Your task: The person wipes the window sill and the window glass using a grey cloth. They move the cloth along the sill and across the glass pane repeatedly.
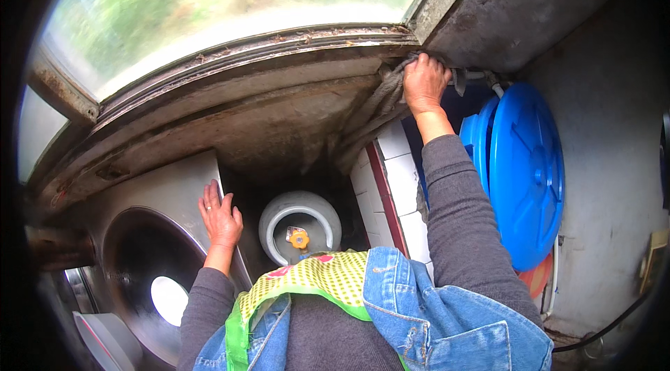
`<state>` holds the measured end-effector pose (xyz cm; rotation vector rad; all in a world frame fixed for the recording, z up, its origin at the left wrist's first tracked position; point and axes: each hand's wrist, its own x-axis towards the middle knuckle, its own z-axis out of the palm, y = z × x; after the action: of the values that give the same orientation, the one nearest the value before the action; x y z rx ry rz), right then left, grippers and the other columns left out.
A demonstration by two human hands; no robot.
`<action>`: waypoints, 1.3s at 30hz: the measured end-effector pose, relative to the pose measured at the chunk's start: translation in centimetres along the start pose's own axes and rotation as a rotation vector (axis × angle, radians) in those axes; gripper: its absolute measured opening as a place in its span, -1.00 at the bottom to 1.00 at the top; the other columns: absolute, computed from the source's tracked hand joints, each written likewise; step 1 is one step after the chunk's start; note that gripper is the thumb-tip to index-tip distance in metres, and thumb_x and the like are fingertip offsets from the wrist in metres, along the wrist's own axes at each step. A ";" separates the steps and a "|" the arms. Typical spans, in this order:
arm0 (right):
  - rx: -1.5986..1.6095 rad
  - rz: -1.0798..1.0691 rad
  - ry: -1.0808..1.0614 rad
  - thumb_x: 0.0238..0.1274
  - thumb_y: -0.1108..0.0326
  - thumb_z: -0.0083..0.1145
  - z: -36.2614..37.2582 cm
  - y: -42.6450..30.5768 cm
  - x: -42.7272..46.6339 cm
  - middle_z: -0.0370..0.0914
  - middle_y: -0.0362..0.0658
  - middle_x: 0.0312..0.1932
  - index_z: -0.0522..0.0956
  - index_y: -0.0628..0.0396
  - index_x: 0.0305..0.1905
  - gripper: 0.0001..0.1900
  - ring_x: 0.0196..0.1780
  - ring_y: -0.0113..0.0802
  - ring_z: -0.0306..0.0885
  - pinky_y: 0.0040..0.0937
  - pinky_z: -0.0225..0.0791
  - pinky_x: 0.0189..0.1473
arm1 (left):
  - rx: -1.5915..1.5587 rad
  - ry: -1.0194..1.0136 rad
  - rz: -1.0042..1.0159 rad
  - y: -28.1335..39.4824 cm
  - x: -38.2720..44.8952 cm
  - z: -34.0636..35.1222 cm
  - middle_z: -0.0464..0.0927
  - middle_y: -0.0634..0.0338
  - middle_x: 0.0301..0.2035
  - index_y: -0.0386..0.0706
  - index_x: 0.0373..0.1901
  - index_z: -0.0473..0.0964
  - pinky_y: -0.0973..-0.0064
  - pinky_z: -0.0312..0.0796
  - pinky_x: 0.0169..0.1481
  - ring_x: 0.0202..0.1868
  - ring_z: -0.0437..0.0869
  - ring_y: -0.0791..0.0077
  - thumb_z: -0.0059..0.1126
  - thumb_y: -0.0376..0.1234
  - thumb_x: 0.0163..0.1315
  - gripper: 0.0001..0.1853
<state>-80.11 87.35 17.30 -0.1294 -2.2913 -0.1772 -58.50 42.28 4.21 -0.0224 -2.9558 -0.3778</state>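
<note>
At the corner below the window, my right hand (426, 83) grips a grey cloth (390, 91) whose folds hang down along the wall. My left hand (221, 216) rests, fingers spread, on the edge of a stainless steel counter (193, 182); nothing is in it. Set into that counter is a large dark wok (141, 250), with a white bowl-like object (170, 300) inside. Between my arms, in a dark recess, stands a gas cylinder (269, 214) with a yellow valve knob (299, 238).
A dirty window sill (251, 46) with debris runs above the counter. Blue plastic lids (531, 177) stand upright at the right, beside a white-tiled ledge (400, 182). A pale basin (107, 339) is at the lower left. A black cable (602, 331) runs at the lower right.
</note>
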 end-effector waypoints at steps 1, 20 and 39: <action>0.016 0.004 0.087 0.05 0.24 0.08 0.7 0.2 0.1 0.52 -0.05 -0.38 0.48 0.06 -0.35 -0.85 -0.20 -0.09 0.47 0.01 0.19 -0.04 | 0.000 0.002 0.002 -0.1 0.1 0.1 0.12 -0.05 0.37 -0.16 -0.15 0.56 -0.02 -0.08 0.44 0.42 0.07 0.02 0.21 -0.40 -0.03 -0.67; 0.357 -0.131 -0.040 0.23 0.23 0.13 -3.3 -1.1 -3.3 0.35 0.04 -0.01 0.58 0.06 -0.05 -0.76 0.14 0.07 0.28 0.00 0.12 0.21 | 0.017 0.036 0.023 -0.2 0.0 0.2 0.17 -0.11 0.33 -0.18 -0.18 0.57 -0.02 -0.06 0.43 0.40 0.09 -0.01 0.21 -0.42 -0.09 -0.66; -0.500 -0.570 0.345 0.17 0.33 -0.03 -12.4 0.6 17.5 0.52 -0.10 -0.01 0.59 0.10 -0.06 -0.71 0.17 -0.15 0.39 0.11 -0.06 0.39 | -0.046 0.058 0.035 -0.4 0.1 0.2 0.18 -0.10 0.32 -0.19 -0.20 0.57 -0.04 -0.05 0.42 0.39 0.12 0.00 0.17 -0.43 -0.07 -0.69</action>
<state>-82.54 86.43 38.60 0.2855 -1.8438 -0.9858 -58.62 41.92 3.90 -0.0675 -2.8849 -0.4346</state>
